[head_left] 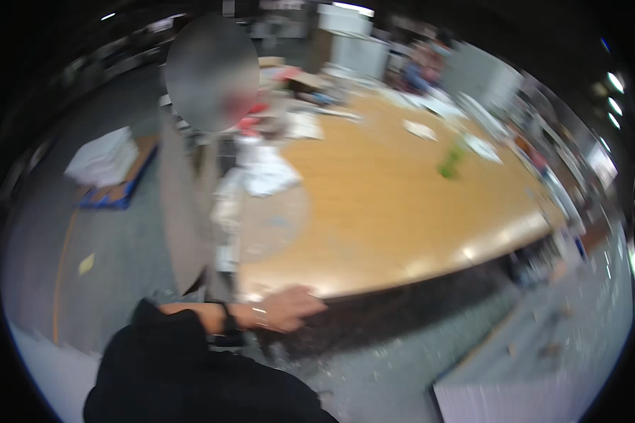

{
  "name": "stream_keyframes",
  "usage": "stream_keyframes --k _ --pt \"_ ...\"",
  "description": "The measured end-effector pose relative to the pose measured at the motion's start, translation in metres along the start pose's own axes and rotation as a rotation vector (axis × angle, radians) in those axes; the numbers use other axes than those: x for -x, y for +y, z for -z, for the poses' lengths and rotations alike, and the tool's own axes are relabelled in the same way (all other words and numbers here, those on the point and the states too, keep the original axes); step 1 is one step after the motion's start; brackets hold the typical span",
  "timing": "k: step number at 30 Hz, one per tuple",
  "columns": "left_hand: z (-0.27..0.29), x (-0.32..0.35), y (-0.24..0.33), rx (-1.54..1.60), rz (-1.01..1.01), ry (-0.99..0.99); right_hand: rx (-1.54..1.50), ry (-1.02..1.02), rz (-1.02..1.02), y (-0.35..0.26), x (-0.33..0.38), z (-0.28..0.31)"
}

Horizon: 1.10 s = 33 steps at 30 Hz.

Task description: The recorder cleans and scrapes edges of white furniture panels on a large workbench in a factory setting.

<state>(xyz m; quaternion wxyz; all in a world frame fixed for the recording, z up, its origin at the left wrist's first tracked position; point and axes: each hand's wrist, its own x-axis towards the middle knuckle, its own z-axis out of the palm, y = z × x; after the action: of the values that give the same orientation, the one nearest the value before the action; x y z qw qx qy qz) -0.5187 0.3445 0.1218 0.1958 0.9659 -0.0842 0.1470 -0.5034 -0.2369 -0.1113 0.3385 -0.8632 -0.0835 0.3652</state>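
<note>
My left hand (289,308) rests at the near-left edge of a large wooden-topped table (402,211). Its fingers stretch to the right along the rim, and I make out nothing held in them. Motion blurs them somewhat. My left forearm crosses from the left in a black sleeve, with a black band and a thin bracelet at the wrist. White crumpled sheets or cloths (268,171) lie on the table's left side, beyond the hand. A small green thing (450,162), too blurred to name, is farther out on the tabletop. My right hand is outside the picture.
White bundles (106,158) are stacked on a low blue-edged pallet (109,201) on the left floor. Mixed papers and red items (254,116) clutter the far-left table. Another person (427,67) is at the far side. A pale panel or stack (515,395) stands at lower right.
</note>
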Motion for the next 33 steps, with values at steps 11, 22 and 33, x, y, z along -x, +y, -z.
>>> stream_keyframes --k 11,22,33 --pt "-0.008 -0.042 0.031 -0.167 0.341 0.244 -0.003 0.184 -0.037 -0.027 -0.061 0.133" --pt "-0.099 -0.298 0.057 0.373 0.220 0.259 -0.120 0.317 0.106 -0.158 -0.231 0.322" --pt "-0.131 -0.492 0.005 0.592 0.243 0.264 -0.159 0.258 0.134 -0.232 -0.424 0.490"
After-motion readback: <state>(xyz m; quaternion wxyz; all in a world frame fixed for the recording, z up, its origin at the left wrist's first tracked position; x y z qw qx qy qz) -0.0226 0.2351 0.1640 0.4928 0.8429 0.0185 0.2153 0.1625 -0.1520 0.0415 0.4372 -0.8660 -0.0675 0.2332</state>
